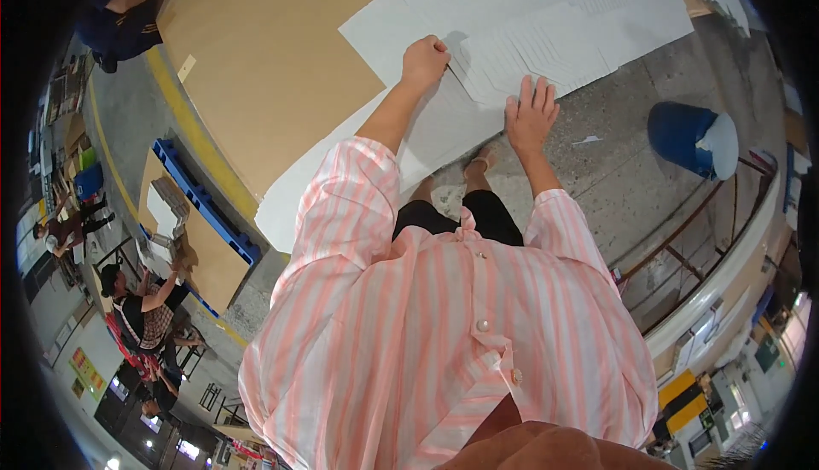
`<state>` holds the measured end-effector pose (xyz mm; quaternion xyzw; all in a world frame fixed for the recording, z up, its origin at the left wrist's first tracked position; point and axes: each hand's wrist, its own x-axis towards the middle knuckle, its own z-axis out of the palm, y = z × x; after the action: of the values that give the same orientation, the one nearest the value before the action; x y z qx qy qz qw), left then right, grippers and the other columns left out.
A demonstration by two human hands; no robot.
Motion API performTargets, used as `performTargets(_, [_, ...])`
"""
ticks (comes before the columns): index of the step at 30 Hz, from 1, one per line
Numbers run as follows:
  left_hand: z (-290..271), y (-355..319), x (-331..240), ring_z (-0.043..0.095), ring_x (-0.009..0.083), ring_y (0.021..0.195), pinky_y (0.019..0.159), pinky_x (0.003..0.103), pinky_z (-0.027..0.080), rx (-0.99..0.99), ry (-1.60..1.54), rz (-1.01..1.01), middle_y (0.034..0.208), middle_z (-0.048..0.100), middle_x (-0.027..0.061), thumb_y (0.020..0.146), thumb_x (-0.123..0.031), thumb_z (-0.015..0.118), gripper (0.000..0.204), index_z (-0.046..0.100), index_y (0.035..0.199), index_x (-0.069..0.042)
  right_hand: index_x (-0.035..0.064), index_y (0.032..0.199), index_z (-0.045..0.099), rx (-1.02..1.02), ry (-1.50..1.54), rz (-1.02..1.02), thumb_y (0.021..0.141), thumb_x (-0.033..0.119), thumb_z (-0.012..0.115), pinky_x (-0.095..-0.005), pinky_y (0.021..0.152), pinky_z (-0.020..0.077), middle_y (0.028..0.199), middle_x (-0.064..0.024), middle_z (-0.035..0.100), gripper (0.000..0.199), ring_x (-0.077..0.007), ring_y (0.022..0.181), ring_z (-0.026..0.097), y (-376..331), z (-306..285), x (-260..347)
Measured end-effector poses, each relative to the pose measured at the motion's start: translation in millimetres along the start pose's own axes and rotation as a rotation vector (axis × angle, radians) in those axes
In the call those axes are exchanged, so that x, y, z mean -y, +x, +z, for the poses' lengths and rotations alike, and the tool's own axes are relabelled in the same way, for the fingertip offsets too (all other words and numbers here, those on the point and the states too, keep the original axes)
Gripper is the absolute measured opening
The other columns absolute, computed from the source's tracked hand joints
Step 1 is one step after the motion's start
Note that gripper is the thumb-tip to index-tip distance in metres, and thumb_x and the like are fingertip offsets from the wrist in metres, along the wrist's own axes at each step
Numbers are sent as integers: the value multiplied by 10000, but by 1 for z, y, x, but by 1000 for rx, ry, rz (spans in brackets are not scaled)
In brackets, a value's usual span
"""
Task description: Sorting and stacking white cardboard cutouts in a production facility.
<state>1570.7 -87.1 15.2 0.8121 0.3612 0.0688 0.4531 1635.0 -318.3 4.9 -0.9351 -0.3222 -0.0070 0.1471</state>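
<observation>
White cardboard sheets (589, 31) lie fanned out in overlapping steps in front of me, on top of larger white sheets (401, 22). My left hand (425, 62) is closed at the left edge of the fanned sheets, thumb and fingers curled together. Whatever it may grip there is hidden by the fingers. Flat on the near edge of the fanned sheets rests my right hand (531, 113), its fingers stretched out and holding nothing.
Brown board (264, 52) spreads to the left under the white sheets. A blue drum (682, 137) stands on the concrete floor at right. At left, a blue pallet (205, 205) carries board and stacked pieces, with a person (145, 299) beside it. Another person (124, 9) works at the far left.
</observation>
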Motion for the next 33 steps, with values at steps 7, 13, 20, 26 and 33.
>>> performTargets(7, [8, 8, 9, 585, 185, 523, 539, 309, 462, 16, 77, 60, 653, 608, 91, 705, -110, 586, 108, 552, 782, -42, 148, 1358, 302, -29, -5, -5, 856, 374, 426, -595, 1007, 114, 1425, -159, 200, 564, -400, 1309, 128, 0, 3, 0])
performTargets(13, [10, 5, -1, 601, 277, 673, 627, 371, 466, -26, 140, 26, 709, 617, 118, 705, -148, 563, 119, 557, 775, -52, 145, 1350, 318, -33, -6, 3, 854, 366, 426, -585, 1011, 126, 1418, -163, 218, 554, -403, 1304, 144, -1, 2, 1])
performTargets(20, [3, -8, 11, 605, 309, 710, 654, 382, 479, -135, 279, 55, 723, 627, 142, 707, -160, 540, 149, 624, 784, -64, 154, 1344, 330, -31, 5, 26, 845, 365, 452, -582, 1007, 149, 1404, -170, 242, 556, -406, 1294, 168, -3, 4, 1])
performTargets(26, [0, -8, 2, 611, 290, 684, 649, 365, 485, -139, 276, 98, 713, 634, 127, 707, -170, 551, 152, 632, 783, -67, 155, 1349, 321, -34, -14, 35, 854, 376, 455, -560, 1009, 161, 1416, -161, 229, 559, -387, 1297, 180, -1, 4, 0])
performTargets(33, [4, 0, 11, 605, 248, 652, 608, 341, 472, -60, 146, 32, 696, 625, 95, 678, -192, 603, 143, 598, 738, -63, 148, 1339, 334, -57, -8, 19, 848, 371, 460, -594, 999, 149, 1397, -173, 252, 553, -417, 1286, 169, -3, 3, 0])
